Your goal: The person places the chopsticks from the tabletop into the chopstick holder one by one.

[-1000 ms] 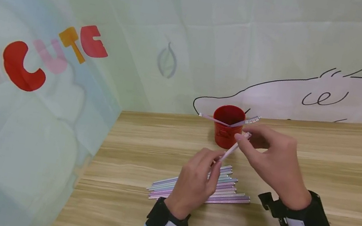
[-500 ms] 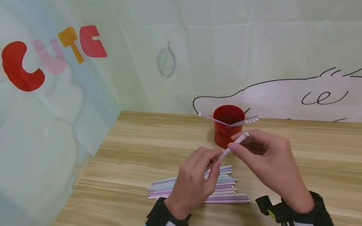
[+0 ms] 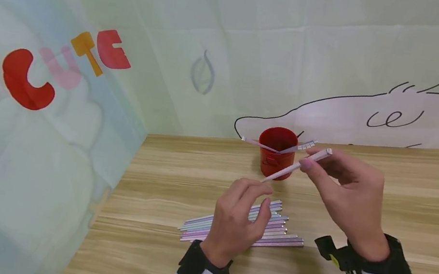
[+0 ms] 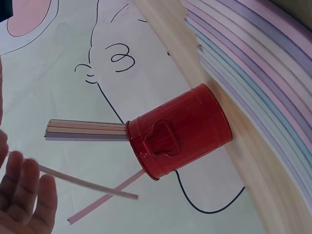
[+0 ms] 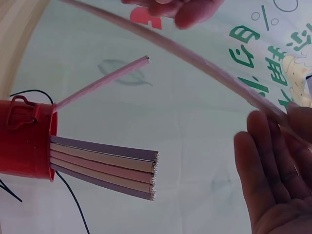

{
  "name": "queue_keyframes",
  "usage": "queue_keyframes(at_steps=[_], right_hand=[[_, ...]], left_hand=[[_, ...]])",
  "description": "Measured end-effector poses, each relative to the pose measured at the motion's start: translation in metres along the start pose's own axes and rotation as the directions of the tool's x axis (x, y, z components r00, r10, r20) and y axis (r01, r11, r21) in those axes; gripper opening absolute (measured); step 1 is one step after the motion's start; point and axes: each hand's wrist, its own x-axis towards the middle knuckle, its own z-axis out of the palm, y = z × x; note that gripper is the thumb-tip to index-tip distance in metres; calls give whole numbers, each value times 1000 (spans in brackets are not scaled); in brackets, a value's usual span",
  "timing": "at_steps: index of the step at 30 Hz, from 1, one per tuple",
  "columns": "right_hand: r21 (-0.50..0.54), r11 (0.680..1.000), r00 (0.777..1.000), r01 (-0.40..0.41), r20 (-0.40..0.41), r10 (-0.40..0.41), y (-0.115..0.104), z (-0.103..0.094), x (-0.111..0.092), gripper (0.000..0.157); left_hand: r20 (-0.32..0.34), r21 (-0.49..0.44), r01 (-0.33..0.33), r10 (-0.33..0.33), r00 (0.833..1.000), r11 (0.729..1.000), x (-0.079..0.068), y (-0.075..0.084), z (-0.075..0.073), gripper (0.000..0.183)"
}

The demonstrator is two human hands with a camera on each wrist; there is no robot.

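A slim pale pink stick with a sparkly end slants up to the right, in front of the red bucket. My right hand pinches it near the sparkly upper end, between thumb and fingers. My left hand holds nothing; its fingers are loosely bent and spread from the thumb, close to the stick's lower end. In the right wrist view the left fingertips stand apart from the stick. Below the left hand lie several pastel sticks, partly hidden by it.
Several similar sticks lean in the bucket to one side, and a single pink stick leans the other way. The bucket stands near the back of the wooden table, against a printed cloth backdrop.
My right hand slid down-left along the stick, then drew it up and to the right. My left fingers let go of the lower end and spread a little.
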Motion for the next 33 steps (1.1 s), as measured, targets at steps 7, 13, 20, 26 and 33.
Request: queue_keyframes(at_steps=[7,13,20,26,33], right_hand=[[-10,995,986,99,-133,-100,4,1,2,28],[-17,983,957,185,-226,-184,23,2,0,27],[-91,975,946,203,-238,-219,24,4,1,28],[-171,972,960,160,-203,-194,28,5,0,32],[-149,974,939,168,-276,-204,30,7,0,31]], left_hand=[[147,18,-36,33,989,999,-4,0,6,14],[224,16,-5,1,975,1000,-6,2,7,18],[372,65,-15,-10,928,998,-10,0,11,19],[445,56,-42,13,895,998,-13,0,14,18],[509,83,-45,-4,861,996,-15,0,16,18]])
